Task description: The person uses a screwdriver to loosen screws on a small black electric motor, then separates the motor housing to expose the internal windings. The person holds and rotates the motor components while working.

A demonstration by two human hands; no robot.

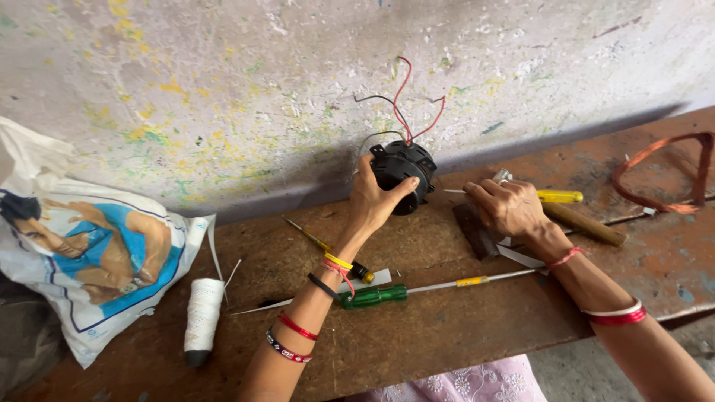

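Note:
My left hand (372, 199) grips a round black motor part (406, 173) standing on edge on the wooden bench (447, 327), with red and black wires (406, 104) sticking up from it. My right hand (508, 207) is closed around a thin tool whose pale tip (453, 191) points at the motor's right side. That hand rests over a dark flat block (474, 231) and white paper strips (521, 257). A yellow-handled tool (560, 196) lies just behind my right hand.
A green-handled screwdriver (376, 296) and a thin yellow-and-black tool (316, 240) lie under my left forearm. A white thread spool (202, 316) and a printed plastic bag (89, 253) sit left. A wooden handle (585, 223) and a copper wire coil (670, 179) lie right. A paint-speckled wall (223, 89) rises behind.

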